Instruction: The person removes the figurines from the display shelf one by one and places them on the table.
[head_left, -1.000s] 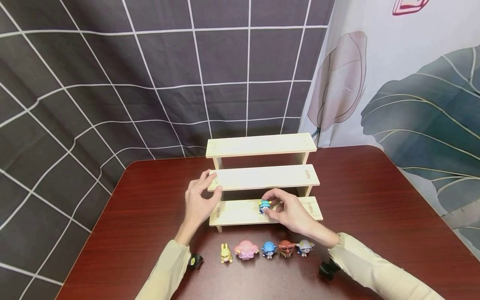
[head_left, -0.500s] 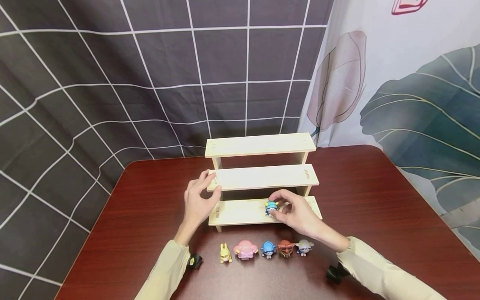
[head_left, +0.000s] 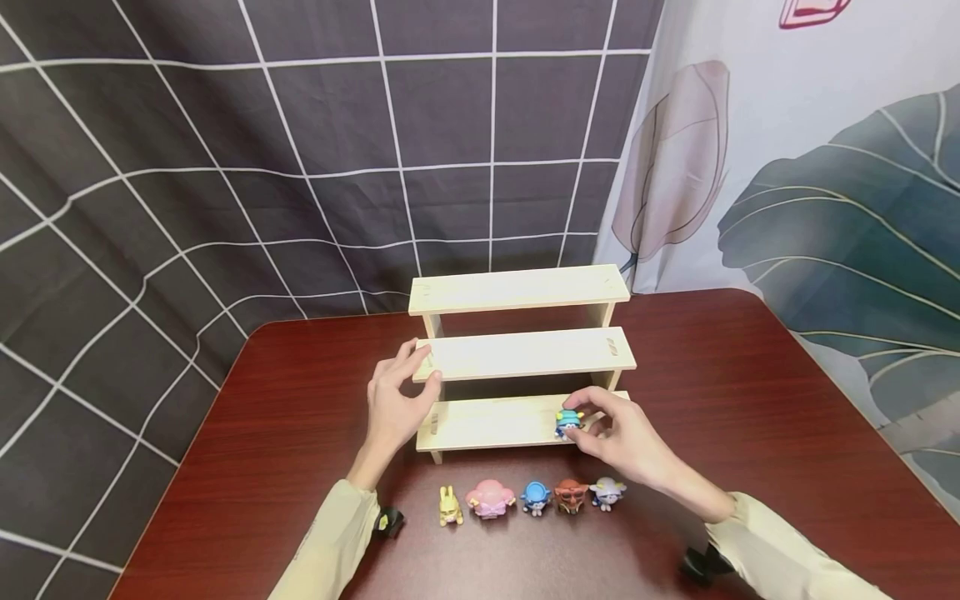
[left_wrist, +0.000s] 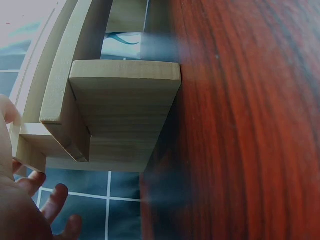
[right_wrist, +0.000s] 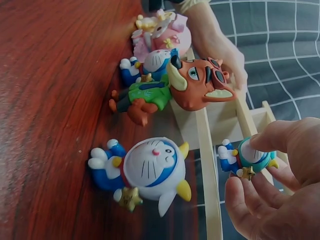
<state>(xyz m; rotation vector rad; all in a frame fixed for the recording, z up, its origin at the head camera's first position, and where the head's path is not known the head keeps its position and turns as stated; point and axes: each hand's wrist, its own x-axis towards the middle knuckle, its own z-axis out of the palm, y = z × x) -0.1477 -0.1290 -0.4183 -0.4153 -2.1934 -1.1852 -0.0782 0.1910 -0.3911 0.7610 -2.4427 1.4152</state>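
A three-tier wooden display shelf (head_left: 487, 422) stands on the table. My left hand (head_left: 397, 402) holds the left end of its middle tier, thumb at the front edge and index finger over the board; the left wrist view shows the other fingers loose beside the end. In my right hand (head_left: 628, 433), thumb and fingers pinch a small blue-and-white cat figurine (right_wrist: 247, 156) with a teal hat. It stands upright at the right part of the lowest tier, touching or just above the board. Some of that tier's right end is hidden behind the hand.
Before the shelf, a row of figurines sits on the red-brown table (head_left: 300, 433): yellow rabbit (head_left: 450, 506), pink figurine (head_left: 491, 498), blue cat (head_left: 536, 497), fox (right_wrist: 192, 85) in a green shirt, white-hooded cat (right_wrist: 155, 162). A dark checked curtain (head_left: 315, 208) hangs behind.
My right hand has moved rightward along the lowest tier, carrying the teal-hatted cat figurine from about its middle to its right part. My left hand keeps its place on the middle tier.
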